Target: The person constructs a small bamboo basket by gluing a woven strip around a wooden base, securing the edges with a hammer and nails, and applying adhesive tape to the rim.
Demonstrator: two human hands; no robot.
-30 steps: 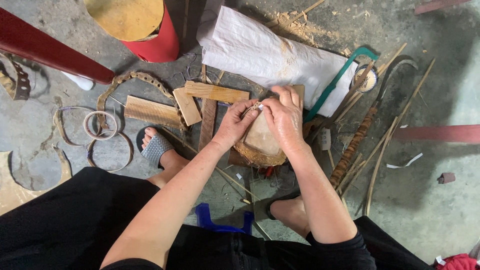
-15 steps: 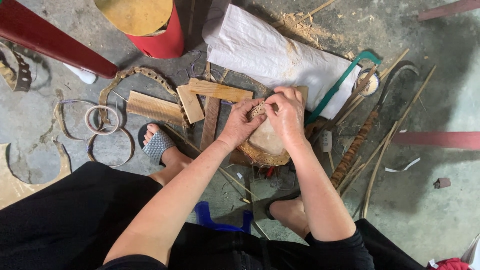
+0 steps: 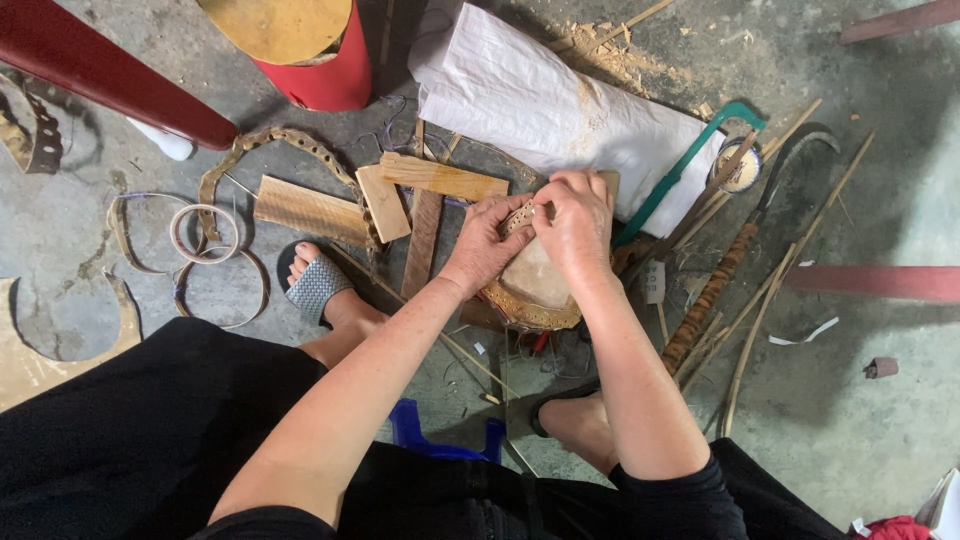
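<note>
Both hands meet over a round woven piece [image 3: 530, 290] that lies on the floor [image 3: 880, 420] between the person's feet. The left hand [image 3: 487, 245] has its fingers closed on the upper rim of the piece. The right hand [image 3: 575, 222] is also closed, and it pinches a perforated strip [image 3: 517, 215] at the same rim. Wooden boards [image 3: 400, 195] lie just left of the hands. A white sack [image 3: 540, 100] lies behind them, and a sickle [image 3: 745, 230] is to the right.
</note>
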